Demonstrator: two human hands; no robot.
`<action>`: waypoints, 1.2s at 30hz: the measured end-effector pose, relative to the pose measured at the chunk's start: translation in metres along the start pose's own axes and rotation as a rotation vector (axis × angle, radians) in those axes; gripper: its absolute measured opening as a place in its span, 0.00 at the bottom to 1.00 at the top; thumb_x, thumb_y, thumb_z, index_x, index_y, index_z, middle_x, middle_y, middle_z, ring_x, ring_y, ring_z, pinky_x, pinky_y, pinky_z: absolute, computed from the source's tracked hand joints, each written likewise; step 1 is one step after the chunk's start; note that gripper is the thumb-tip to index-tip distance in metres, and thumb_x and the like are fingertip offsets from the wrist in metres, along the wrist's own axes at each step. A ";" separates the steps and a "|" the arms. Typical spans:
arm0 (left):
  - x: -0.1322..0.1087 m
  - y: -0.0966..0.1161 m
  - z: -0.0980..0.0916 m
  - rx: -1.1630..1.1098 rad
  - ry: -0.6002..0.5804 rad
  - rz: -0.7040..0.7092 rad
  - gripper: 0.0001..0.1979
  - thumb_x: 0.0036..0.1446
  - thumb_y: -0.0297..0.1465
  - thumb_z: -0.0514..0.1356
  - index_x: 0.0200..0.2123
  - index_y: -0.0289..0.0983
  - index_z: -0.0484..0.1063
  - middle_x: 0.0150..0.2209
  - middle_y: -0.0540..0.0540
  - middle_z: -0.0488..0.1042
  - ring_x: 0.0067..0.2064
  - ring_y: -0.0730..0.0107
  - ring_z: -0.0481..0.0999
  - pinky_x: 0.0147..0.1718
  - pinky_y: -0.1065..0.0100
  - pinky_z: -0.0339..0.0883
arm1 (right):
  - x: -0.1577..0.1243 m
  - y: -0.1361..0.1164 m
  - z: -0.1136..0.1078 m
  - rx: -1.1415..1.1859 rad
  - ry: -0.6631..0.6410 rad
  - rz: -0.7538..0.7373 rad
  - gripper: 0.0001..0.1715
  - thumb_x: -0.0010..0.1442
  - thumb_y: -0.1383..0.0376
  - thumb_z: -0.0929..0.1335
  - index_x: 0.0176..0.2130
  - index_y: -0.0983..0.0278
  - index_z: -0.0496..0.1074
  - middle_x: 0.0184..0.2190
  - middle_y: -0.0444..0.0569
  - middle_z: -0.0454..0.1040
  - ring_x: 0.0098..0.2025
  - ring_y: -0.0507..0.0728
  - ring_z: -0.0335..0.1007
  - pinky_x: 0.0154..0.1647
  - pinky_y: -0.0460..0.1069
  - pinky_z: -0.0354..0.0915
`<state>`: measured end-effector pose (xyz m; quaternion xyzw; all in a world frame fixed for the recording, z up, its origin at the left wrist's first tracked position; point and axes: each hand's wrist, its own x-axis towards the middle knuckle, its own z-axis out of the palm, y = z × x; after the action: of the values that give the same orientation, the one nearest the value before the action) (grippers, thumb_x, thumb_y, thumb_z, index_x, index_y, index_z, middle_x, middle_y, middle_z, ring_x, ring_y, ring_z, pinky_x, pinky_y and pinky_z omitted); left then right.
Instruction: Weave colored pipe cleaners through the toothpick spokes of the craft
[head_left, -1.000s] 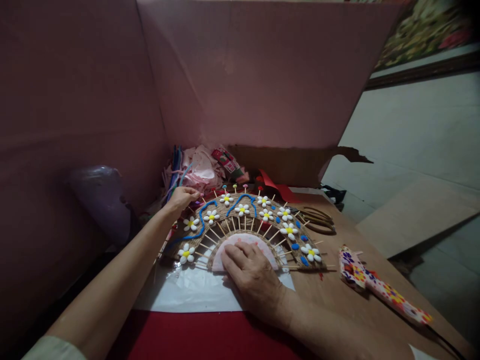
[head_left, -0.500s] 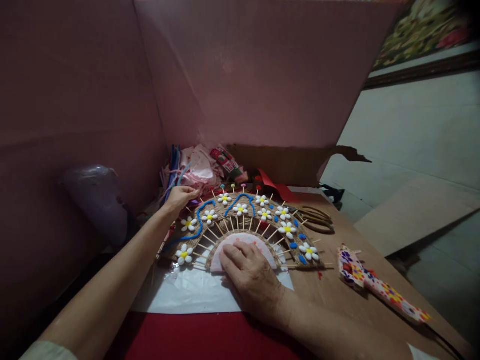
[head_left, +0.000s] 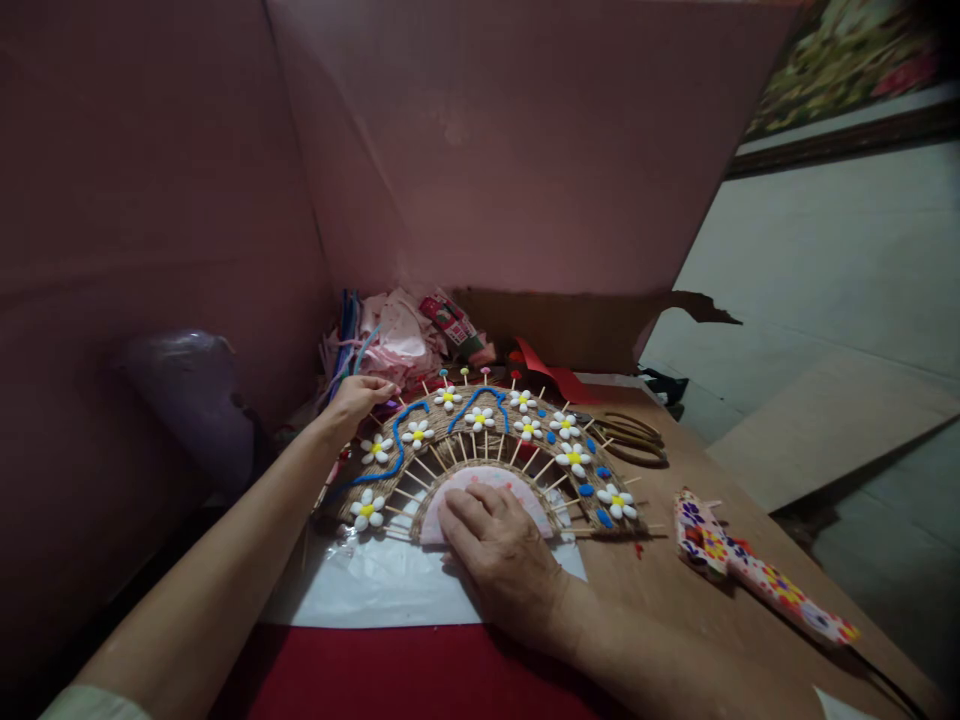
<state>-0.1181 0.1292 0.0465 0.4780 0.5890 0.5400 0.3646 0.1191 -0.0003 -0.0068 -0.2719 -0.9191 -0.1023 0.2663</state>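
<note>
A half-round fan of sticks and wound twine (head_left: 495, 440) lies on a white plastic sheet (head_left: 375, 590). White flowers with yellow centres, blue wavy lines and blue ovals decorate it, and coloured knobs cap some stick tips along the top. My right hand (head_left: 502, 555) rests on the fan's pale pink half-round base (head_left: 480, 485), its fingers laid flat and slightly curved. At the fan's upper left edge, my left hand (head_left: 365, 397) is closed in a pinch beside the stick tips. What its fingertips hold is too small to name.
Scissors (head_left: 634, 440) lie right of the fan. A flower-patterned tool with a cord (head_left: 765, 575) is nearer the right edge. Pink scraps (head_left: 397, 330) and a red strip (head_left: 551, 372) sit behind. Tall pink panels (head_left: 525, 150) stand behind and left.
</note>
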 end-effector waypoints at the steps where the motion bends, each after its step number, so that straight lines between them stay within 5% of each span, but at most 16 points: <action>1: 0.000 0.000 0.000 -0.005 -0.003 -0.003 0.15 0.25 0.35 0.71 0.18 0.32 0.75 0.19 0.44 0.75 0.23 0.71 0.70 0.25 0.70 0.62 | 0.000 0.000 0.000 0.000 0.001 0.000 0.21 0.57 0.66 0.67 0.49 0.72 0.67 0.47 0.58 0.69 0.47 0.65 0.60 0.46 0.59 0.60; 15: -0.001 -0.002 -0.003 -0.046 -0.021 0.025 0.17 0.25 0.37 0.70 0.21 0.32 0.76 0.22 0.43 0.76 0.24 0.69 0.71 0.25 0.69 0.61 | 0.000 0.000 0.000 0.017 0.024 -0.009 0.21 0.57 0.66 0.66 0.50 0.71 0.66 0.46 0.59 0.69 0.47 0.64 0.60 0.45 0.59 0.60; 27: 0.002 0.002 -0.010 -0.004 0.187 0.165 0.12 0.27 0.32 0.68 0.16 0.33 0.70 0.15 0.51 0.70 0.20 0.76 0.64 0.21 0.73 0.54 | -0.001 0.001 0.001 0.009 0.008 -0.006 0.22 0.56 0.66 0.67 0.50 0.72 0.66 0.46 0.59 0.69 0.47 0.64 0.60 0.46 0.59 0.60; 36: -0.002 0.006 -0.011 -0.064 0.117 0.152 0.18 0.32 0.43 0.65 0.18 0.32 0.70 0.19 0.44 0.73 0.22 0.71 0.68 0.21 0.72 0.56 | -0.001 0.000 0.000 0.008 0.013 -0.011 0.21 0.57 0.66 0.66 0.50 0.71 0.66 0.48 0.59 0.69 0.47 0.64 0.60 0.46 0.59 0.61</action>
<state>-0.1269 0.1237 0.0540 0.4770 0.5536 0.6118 0.3026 0.1199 -0.0008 -0.0071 -0.2652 -0.9192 -0.1019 0.2727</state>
